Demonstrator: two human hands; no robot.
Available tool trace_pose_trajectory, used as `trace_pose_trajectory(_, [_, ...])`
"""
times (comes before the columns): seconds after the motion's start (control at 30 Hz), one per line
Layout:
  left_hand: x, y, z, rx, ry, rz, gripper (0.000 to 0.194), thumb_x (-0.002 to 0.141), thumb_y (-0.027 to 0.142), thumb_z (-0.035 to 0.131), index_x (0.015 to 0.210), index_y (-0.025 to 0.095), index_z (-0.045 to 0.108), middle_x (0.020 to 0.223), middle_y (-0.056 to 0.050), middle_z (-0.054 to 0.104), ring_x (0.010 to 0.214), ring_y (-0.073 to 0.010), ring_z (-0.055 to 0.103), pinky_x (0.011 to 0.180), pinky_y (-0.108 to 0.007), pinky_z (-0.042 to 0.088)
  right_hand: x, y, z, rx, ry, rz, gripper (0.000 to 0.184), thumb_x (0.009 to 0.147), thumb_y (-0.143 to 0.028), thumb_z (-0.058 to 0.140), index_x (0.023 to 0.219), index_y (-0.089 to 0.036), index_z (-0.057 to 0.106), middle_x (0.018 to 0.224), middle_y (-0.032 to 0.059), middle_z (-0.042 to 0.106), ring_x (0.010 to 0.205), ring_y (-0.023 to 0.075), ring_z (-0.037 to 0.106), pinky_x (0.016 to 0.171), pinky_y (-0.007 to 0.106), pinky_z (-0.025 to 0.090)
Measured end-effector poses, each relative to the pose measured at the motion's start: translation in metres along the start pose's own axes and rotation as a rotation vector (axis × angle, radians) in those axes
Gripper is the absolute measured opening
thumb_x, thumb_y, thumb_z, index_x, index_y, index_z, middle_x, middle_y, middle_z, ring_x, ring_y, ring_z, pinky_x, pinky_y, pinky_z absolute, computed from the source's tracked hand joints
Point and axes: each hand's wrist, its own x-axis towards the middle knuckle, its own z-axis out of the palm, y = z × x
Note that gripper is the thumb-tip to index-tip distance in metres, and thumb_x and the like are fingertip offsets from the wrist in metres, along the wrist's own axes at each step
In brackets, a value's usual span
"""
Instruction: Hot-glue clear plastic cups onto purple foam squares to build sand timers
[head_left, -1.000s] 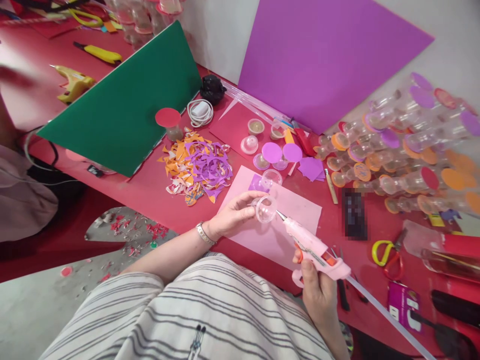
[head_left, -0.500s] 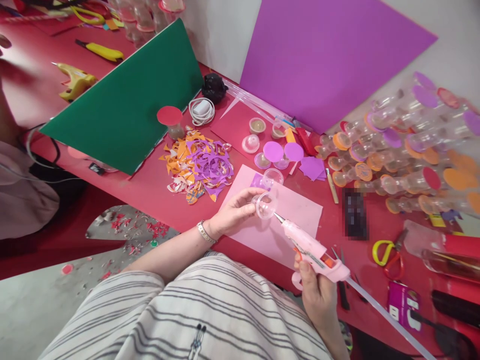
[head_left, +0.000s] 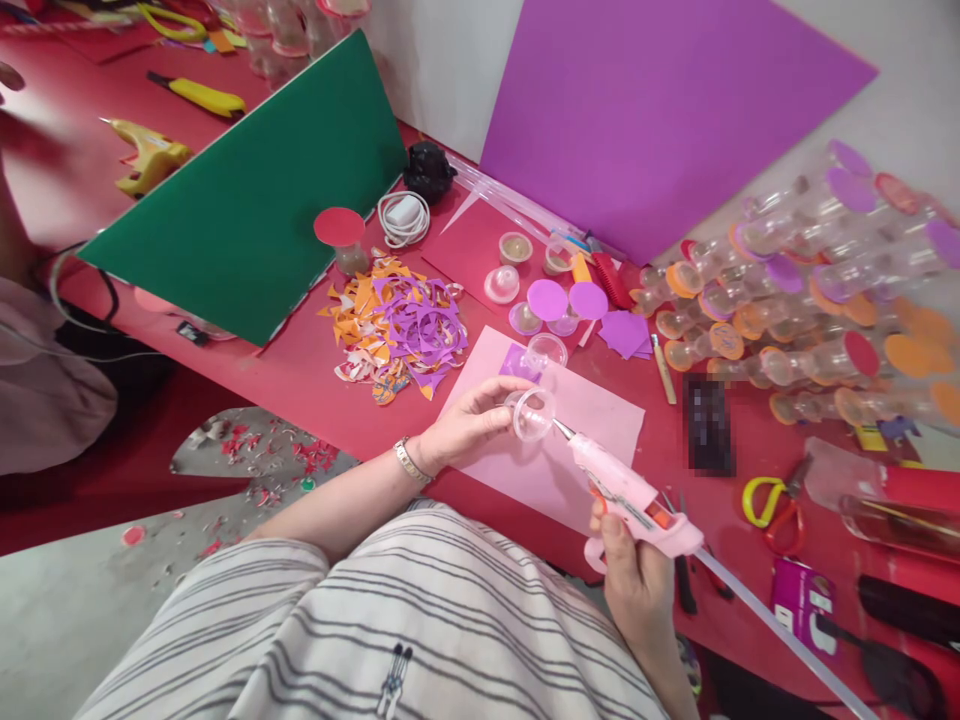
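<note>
My left hand point(head_left: 484, 418) pinches a small clear plastic cup point(head_left: 534, 416), its round rim turned toward the right. Wrapped around the handle of a pink glue gun point(head_left: 619, 490) is my right hand point(head_left: 630, 565). The gun's metal nozzle points at the cup's rim, very close to it; I cannot tell whether they touch. A long glue stick point(head_left: 780, 630) trails from the back of the gun. Below the cup lies a pink sheet point(head_left: 525, 490). Another clear cup point(head_left: 547, 352) rests at that sheet's far edge beside a purple piece.
Purple and orange paper scraps point(head_left: 409, 325) are heaped left of the sheet. A green board point(head_left: 262, 190) and a purple board point(head_left: 660, 110) stand behind. Joined clear cups point(head_left: 795, 290) are stacked at right, near scissors point(head_left: 776, 505). A yellow glue gun point(head_left: 150, 155) lies far left.
The glue gun has shifted slightly right, its nozzle drawing a little away from the cup. My left hand keeps its pinch on the cup almost in place.
</note>
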Motion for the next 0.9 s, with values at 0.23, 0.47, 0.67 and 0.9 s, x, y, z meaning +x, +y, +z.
trace_pose_trajectory(0.23, [0.000, 0.001, 0.000, 0.017, 0.022, -0.003, 0.047, 0.066, 0.044, 0.090, 0.104, 0.022, 0.074, 0.100, -0.005, 0.072, 0.085, -0.0157, 0.066, 0.079, -0.027, 0.051, 0.004, -0.010, 0.003, -0.016, -0.022, 0.045, 0.045, 0.085, -0.062, 0.064, 0.085, -0.018, 0.074, 0.075, 0.0087, 0.076, 0.056, 0.0161, 0.067, 0.046, 0.024, 0.054])
trace_pose_trajectory(0.47, [-0.001, 0.001, 0.000, 0.023, 0.042, -0.022, 0.048, 0.064, 0.042, 0.092, 0.104, 0.023, 0.074, 0.102, -0.005, 0.072, 0.086, -0.0153, 0.064, 0.078, -0.026, 0.050, 0.005, -0.019, -0.002, -0.061, -0.084, 0.051, 0.046, 0.087, -0.064, 0.059, 0.085, -0.020, 0.074, 0.077, 0.0076, 0.077, 0.054, 0.0151, 0.063, 0.045, 0.025, 0.051])
trace_pose_trajectory(0.67, [0.000, 0.001, 0.001, 0.011, 0.035, -0.037, 0.046, 0.064, 0.039, 0.092, 0.102, 0.021, 0.075, 0.103, -0.006, 0.072, 0.090, -0.0162, 0.065, 0.080, -0.026, 0.052, 0.007, -0.018, -0.016, -0.046, -0.151, 0.048, 0.042, 0.089, -0.058, 0.058, 0.097, -0.020, 0.075, 0.091, 0.0092, 0.078, 0.056, 0.0150, 0.060, 0.049, 0.026, 0.050])
trace_pose_trajectory(0.9, [0.000, 0.000, 0.001, -0.033, 0.040, -0.041, 0.048, 0.065, 0.040, 0.091, 0.105, 0.021, 0.072, 0.102, -0.007, 0.073, 0.089, -0.0171, 0.068, 0.080, -0.027, 0.053, 0.004, -0.027, -0.029, -0.071, -0.168, 0.151, 0.043, 0.088, -0.059, 0.060, 0.101, -0.020, 0.074, 0.095, 0.0085, 0.077, 0.057, 0.0148, 0.060, 0.053, 0.026, 0.053])
